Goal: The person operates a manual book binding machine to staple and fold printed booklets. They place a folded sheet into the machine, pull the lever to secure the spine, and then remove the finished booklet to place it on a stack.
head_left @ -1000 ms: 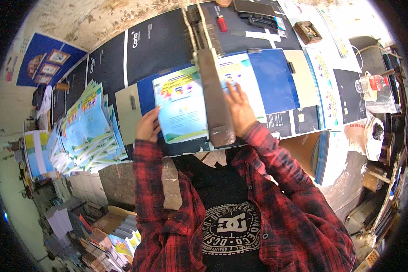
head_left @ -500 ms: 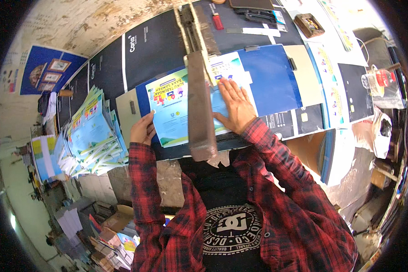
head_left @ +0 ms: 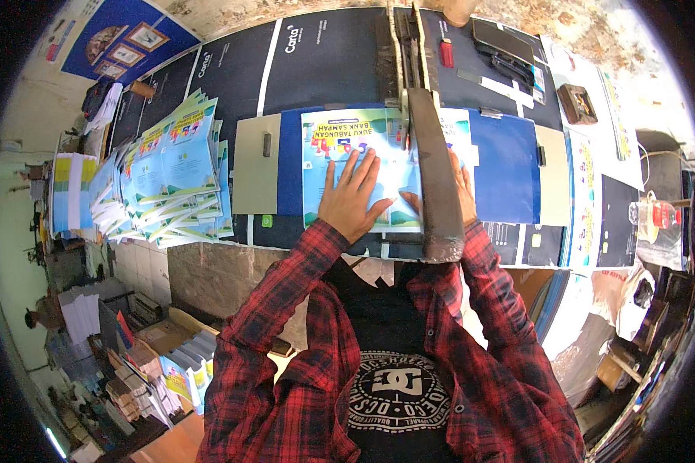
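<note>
A light blue printed booklet sheet (head_left: 340,174) lies open on a blue board (head_left: 503,150), passing beneath the long brown arm of a stapler-like bench tool (head_left: 438,181). My left hand (head_left: 351,193) presses flat on the sheet's left half, fingers spread. Close against the tool arm's other side, my right hand (head_left: 465,189) rests with its fingers stretched along the sheet. The arm covers part of that hand; its thumb shows on the arm's left side. Whether several sheets are stacked there, I cannot tell.
A loose pile of similar booklets (head_left: 170,166) fans out on the left of the dark-topped table. Beige boards (head_left: 256,166) flank the blue one. Toward the back right are a red-handled tool (head_left: 446,52), a black stapler (head_left: 510,65) and a small brown box (head_left: 577,104). A plastic bottle (head_left: 656,214) stands far right.
My left hand has gone from the sheet's left edge to flat on top of it. The sheet has shifted left under the arm, and my right hand is closer to it. The view has turned.
</note>
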